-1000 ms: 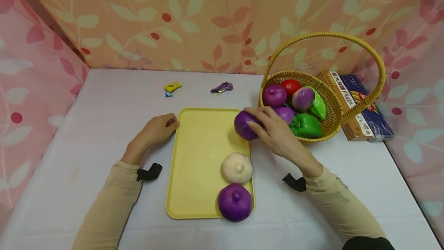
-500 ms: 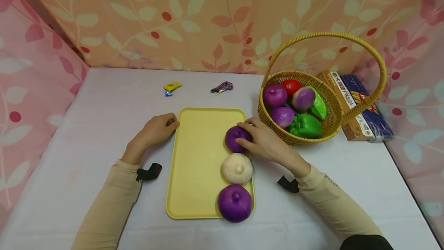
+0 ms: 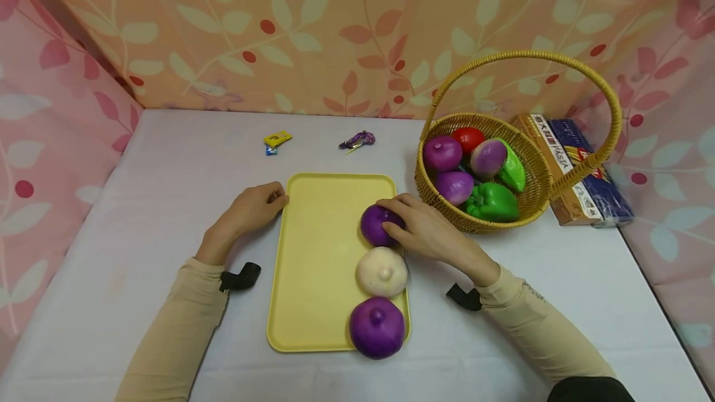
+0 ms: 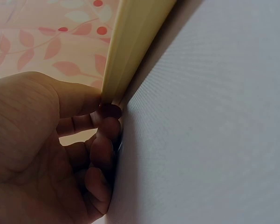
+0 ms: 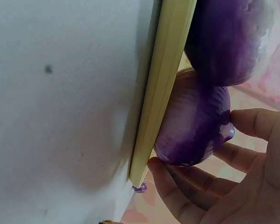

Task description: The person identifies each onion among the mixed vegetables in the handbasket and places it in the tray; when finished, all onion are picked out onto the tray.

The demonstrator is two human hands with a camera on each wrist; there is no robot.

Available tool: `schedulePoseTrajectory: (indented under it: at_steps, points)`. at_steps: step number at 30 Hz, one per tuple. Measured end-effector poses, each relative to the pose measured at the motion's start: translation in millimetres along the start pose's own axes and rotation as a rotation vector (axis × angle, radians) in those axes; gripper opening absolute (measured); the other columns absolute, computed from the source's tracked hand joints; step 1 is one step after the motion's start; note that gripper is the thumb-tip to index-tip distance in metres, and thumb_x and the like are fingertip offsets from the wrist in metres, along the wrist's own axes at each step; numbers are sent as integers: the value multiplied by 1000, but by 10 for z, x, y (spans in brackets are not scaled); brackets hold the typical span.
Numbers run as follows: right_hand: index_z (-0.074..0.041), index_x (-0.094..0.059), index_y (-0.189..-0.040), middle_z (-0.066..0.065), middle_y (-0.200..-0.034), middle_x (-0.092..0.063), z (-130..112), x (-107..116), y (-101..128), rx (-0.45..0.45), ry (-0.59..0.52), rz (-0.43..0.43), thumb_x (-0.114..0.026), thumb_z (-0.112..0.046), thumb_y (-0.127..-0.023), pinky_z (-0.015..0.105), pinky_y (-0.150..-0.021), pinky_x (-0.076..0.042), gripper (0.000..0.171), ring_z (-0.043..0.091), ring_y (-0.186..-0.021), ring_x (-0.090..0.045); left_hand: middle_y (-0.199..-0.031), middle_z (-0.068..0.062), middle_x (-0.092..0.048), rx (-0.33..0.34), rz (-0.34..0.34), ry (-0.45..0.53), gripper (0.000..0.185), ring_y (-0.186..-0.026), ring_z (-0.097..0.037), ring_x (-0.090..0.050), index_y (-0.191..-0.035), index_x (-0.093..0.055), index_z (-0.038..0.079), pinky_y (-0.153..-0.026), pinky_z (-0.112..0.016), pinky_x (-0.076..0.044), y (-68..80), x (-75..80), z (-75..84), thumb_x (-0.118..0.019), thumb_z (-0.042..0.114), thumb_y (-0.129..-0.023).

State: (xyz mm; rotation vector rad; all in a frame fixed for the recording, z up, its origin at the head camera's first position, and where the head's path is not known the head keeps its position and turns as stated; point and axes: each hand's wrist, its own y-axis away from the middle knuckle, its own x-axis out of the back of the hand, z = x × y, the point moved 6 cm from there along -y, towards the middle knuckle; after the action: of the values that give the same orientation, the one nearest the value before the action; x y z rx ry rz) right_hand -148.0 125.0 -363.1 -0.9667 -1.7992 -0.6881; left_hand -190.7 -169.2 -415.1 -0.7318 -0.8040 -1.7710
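Observation:
A yellow tray (image 3: 318, 265) lies on the white-covered table. My left hand (image 3: 249, 213) pinches its left rim near the far corner; in the left wrist view the thumb presses the rim and the other fingers curl beneath. On the tray's right side, my right hand (image 3: 430, 231) grips a purple onion (image 5: 195, 123), fingers and thumb spread round it. Close in front of that sits a round vegetable (image 3: 382, 272), cream-white on top, with a purple side in the right wrist view. Nearest the body, another round purple vegetable (image 3: 377, 327) with a knob overhangs the tray's front-right corner.
A wicker basket (image 3: 539, 160) with a tall handle stands right of the tray, holding several toy vegetables, including a green pepper (image 3: 493, 202) and a red tomato (image 3: 468, 139). Behind it are pasta packages (image 3: 575, 172). Small wrapped sweets (image 3: 277, 139) and a purple wrapper (image 3: 359, 141) lie at the back.
My right hand has carried the onion from beside the basket, left and toward the body, down onto the tray behind the cream-white vegetable. My left hand has stayed at the rim.

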Motion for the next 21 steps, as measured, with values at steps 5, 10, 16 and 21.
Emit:
schedulePoseTrajectory:
  at_steps: [5, 10, 16, 21]
  points:
    - [-17, -53, -139, 10, -132, -57, -20, 62, 16, 10, 3, 10, -57, -34, -97, 45, -99, -48, 45, 26, -119, -59, -80, -5, -57, -2, -1, 0, 20, -73, -19, -49, -100, -63, 7, -65, -30, -37, 0, -4, -2, -50, 23, -101]
    - [-11, -55, -135, 10, -132, -58, 11, 347, 88, 38, -38, 152, -60, -26, -96, 43, -90, -52, 43, 27, -108, -63, -80, -5, -57, -8, 2, 1, 21, -73, -19, -49, -100, -63, 7, -65, -30, -37, 0, -2, 5, -50, 23, -101]
    - [-6, -60, -127, 16, -128, -59, 296, 800, 164, -42, 14, 366, -63, -18, -92, 51, -98, -45, 37, 32, -117, -55, -80, -6, -57, -1, 2, 4, 21, -73, -19, -49, -101, -63, 7, -65, -30, -37, -1, 4, 5, -50, 23, -101]
    - [-3, -54, -131, 23, -134, -51, 663, 891, 205, -243, 76, 240, -61, -28, -94, 59, -104, -38, 46, 42, -124, -48, -80, -6, -57, 0, 1, 2, 20, -73, -19, -49, -101, -63, 7, -64, -30, -37, -3, 1, 1, -50, 23, -101]
